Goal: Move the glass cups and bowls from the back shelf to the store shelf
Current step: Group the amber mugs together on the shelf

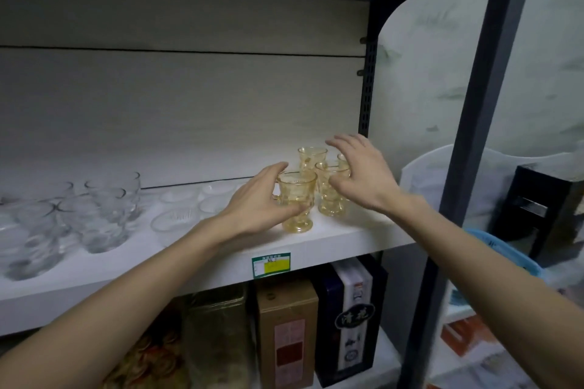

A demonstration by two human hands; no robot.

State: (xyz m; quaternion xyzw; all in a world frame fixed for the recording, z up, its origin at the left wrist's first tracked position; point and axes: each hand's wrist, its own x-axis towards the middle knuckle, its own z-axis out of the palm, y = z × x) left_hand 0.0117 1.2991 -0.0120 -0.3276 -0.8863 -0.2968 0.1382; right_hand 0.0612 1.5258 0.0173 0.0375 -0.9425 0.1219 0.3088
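Several amber glass cups stand in a cluster near the right end of the white shelf (331, 246). My left hand (256, 202) is curled round the front amber cup (297, 193), thumb near its rim. My right hand (360, 174) hovers with spread fingers over the second amber cup (328, 196); whether it touches the cup I cannot tell. Another amber cup (311, 156) stands behind, and one more is mostly hidden by my right hand. Clear glass cups (104, 208) crowd the shelf's left part, with small clear bowls (177, 218) in the middle.
A dark metal upright (366, 88) bounds the shelf on the right, and a second post (467, 136) stands nearer. Boxed bottles (347, 322) fill the shelf below. A price label (271, 264) hangs on the shelf edge. A black box (543, 208) sits at the right.
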